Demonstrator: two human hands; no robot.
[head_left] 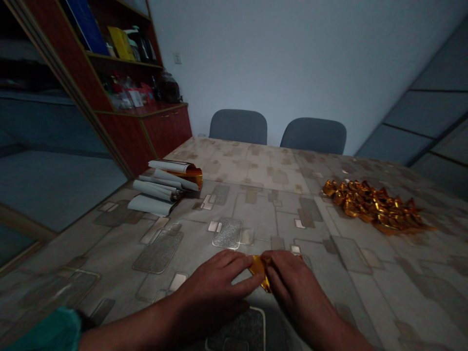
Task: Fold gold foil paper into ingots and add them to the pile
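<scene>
My left hand point(215, 287) and my right hand point(292, 287) meet near the front edge of the table, pinching a small folded piece of gold foil point(259, 269) between their fingers. The fingers hide part of the foil. To the right, well away from both hands, lies a heap of similar crumpled gold foil pieces point(369, 207). Several rolled sheets of foil with white backs and gold faces point(164, 187) lie at the far left of the table, beyond my left hand.
The table has a beige patterned cover point(252, 165). Two grey chairs point(238, 126) stand beyond its far edge. A dark red cabinet point(164, 131) with cluttered shelves stands at the left, and a green sleeve point(44, 331) shows at the lower left.
</scene>
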